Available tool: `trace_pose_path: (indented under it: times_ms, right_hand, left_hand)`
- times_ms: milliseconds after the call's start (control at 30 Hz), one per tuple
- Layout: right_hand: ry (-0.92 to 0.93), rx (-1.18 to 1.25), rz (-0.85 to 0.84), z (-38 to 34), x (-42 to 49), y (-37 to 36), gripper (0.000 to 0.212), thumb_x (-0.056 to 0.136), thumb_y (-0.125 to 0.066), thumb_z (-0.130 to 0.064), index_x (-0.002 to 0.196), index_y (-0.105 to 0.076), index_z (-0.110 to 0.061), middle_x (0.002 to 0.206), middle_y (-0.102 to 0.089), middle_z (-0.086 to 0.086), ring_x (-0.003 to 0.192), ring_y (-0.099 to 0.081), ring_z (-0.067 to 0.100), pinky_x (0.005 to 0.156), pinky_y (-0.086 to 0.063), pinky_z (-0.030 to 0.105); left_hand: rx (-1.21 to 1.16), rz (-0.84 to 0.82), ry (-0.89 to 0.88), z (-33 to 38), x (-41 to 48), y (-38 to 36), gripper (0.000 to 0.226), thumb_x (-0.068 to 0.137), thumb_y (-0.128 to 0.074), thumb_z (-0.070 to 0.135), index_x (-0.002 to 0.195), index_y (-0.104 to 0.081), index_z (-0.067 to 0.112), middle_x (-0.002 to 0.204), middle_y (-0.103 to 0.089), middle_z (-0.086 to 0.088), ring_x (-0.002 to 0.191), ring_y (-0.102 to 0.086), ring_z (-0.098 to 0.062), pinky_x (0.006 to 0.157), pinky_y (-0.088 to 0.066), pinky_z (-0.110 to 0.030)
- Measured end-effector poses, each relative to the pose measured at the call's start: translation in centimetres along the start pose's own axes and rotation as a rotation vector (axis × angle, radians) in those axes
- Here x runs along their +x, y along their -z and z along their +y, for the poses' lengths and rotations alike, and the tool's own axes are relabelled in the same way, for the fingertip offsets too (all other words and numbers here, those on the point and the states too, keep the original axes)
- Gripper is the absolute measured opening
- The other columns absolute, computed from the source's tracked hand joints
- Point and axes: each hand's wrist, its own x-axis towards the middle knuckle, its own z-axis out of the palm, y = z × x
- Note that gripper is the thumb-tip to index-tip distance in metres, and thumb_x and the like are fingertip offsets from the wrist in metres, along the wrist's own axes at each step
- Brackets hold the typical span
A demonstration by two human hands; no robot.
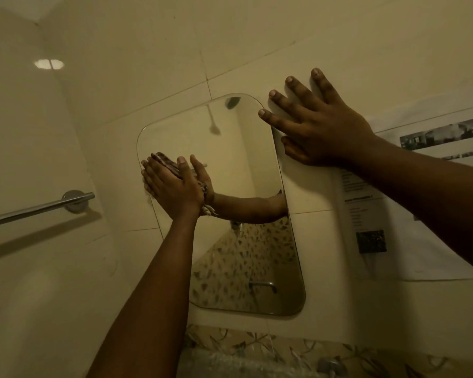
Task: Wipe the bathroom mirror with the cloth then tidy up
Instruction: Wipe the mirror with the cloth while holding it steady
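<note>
A rounded, frameless mirror (pixel 246 165) hangs tilted on the cream tiled wall. My left hand (pixel 170 186) presses a dark patterned cloth (pixel 165 163) flat against the mirror's left edge; only a strip of cloth shows past my fingers, with a frayed bit near my wrist. The mirror reflects that hand and forearm. My right hand (pixel 320 129) lies flat with fingers spread on the wall, its fingertips over the mirror's upper right edge.
A chrome towel bar (pixel 38 207) is fixed to the left wall. A printed paper sheet (pixel 410 208) is stuck on the wall right of the mirror. Leaf-patterned tiles (pixel 257 347) and a metal tap (pixel 331 365) lie below.
</note>
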Motion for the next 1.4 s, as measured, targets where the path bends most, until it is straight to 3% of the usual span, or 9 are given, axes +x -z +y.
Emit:
trace_pose_path:
  times_ms: [667,967,1200,1400]
  right_hand:
    - [0.002,-0.004,-0.005,0.0,-0.1,-0.1,0.070,0.110,-0.024,-0.054,0.172,-0.014,-0.024,0.175,-0.025,0.022,0.162,-0.018,0.052,0.128,-0.010,0.075]
    - [0.002,-0.011,-0.011,-0.1,0.0,-0.2,0.071,0.109,-0.023,-0.053,0.173,-0.012,-0.024,0.176,-0.023,0.021,0.162,-0.017,0.051,0.128,-0.009,0.074]
    - [-0.001,-0.005,-0.006,-0.1,0.0,-0.1,0.071,0.109,-0.023,-0.054,0.172,-0.015,-0.023,0.175,-0.024,0.022,0.162,-0.017,0.052,0.129,-0.006,0.073]
    - [-0.007,-0.006,-0.010,-0.1,0.0,0.0,0.070,0.109,-0.023,-0.053,0.172,-0.016,-0.023,0.176,-0.024,0.021,0.162,-0.017,0.051,0.129,-0.006,0.073]
  left_hand:
    - [-0.057,0.034,0.200,-5.4,-4.8,-0.2,0.081,0.107,-0.029,0.056,0.171,-0.011,0.008,0.180,-0.010,-0.011,0.167,-0.006,-0.028,0.136,0.000,-0.047]
    - [-0.082,0.026,0.332,-4.2,-9.2,-1.4,0.090,0.103,-0.017,0.066,0.171,-0.010,0.008,0.180,-0.008,-0.011,0.167,-0.003,-0.028,0.136,0.002,-0.047]
    - [-0.039,0.008,0.189,-3.1,-11.9,-1.8,0.094,0.100,-0.017,0.069,0.171,-0.009,0.008,0.180,-0.009,-0.011,0.167,-0.004,-0.030,0.136,-0.001,-0.051]
    - [0.052,-0.050,-0.118,-3.5,-15.9,-2.1,0.089,0.105,-0.027,0.063,0.171,-0.007,0.007,0.181,-0.003,-0.011,0.168,0.001,-0.028,0.136,-0.001,-0.051]
